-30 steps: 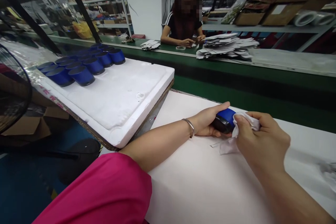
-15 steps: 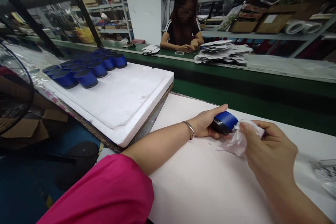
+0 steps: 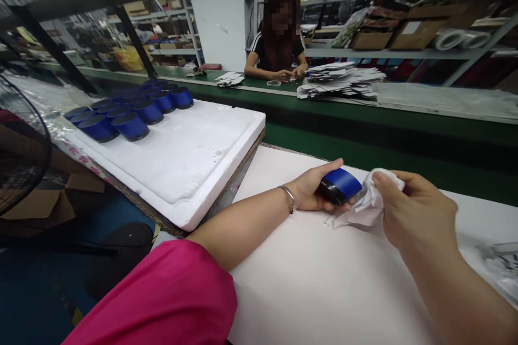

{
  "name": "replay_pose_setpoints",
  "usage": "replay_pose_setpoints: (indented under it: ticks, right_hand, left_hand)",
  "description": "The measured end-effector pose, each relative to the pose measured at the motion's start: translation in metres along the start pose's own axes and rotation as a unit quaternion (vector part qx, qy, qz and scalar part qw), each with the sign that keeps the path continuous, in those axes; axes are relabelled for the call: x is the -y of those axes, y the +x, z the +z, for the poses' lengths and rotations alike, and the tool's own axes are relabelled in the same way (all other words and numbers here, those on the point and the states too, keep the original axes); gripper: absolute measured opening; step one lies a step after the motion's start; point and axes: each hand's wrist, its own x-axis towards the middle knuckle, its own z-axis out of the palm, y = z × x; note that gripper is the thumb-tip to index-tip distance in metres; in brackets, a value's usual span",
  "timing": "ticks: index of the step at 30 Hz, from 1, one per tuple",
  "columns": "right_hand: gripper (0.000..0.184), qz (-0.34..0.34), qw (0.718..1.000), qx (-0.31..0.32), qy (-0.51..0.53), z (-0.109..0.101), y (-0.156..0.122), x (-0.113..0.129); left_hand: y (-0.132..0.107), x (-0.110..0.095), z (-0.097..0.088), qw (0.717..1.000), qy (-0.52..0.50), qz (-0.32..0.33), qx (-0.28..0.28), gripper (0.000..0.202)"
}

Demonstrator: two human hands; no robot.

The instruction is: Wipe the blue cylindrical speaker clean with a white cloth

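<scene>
L hand (image 3: 313,190): grips small blue cylindrical speaker (image 3: 340,185), tilted over white tabletop (image 3: 307,280).
R hand (image 3: 418,213): pinches crumpled white cloth (image 3: 366,205), touching speaker.

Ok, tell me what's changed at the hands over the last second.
The right hand drew its white cloth off the blue speaker's top to its right end. The left hand has kept its grip on the speaker, held just above the white table. The blue speakers on the foam board stayed put.
</scene>
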Motion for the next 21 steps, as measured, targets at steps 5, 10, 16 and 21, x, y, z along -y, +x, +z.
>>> replay_pose_setpoints:
  ticks: [5, 10, 16, 21]
  right_hand:
    - [0.046, -0.084, 0.996, -0.007, -0.022, -0.004, -0.033, 0.000]
    - [0.034, -0.169, 0.984, -0.032, -0.054, 0.022, -0.036, 0.015]
    - [0.029, -0.149, 0.986, -0.012, -0.073, 0.032, -0.001, 0.021]
    - [0.040, -0.055, 0.997, 0.017, -0.045, 0.006, -0.002, 0.015]
  left_hand:
    - [0.001, 0.002, -0.001, 1.000, -0.025, 0.006, 0.003, 0.061]
    - [0.000, 0.007, 0.003, 0.998, -0.045, 0.051, -0.017, 0.059]
    - [-0.002, 0.007, 0.005, 0.995, -0.047, 0.068, -0.048, 0.058]
    - [-0.004, 0.006, 0.005, 0.997, -0.013, 0.044, -0.059, 0.059]
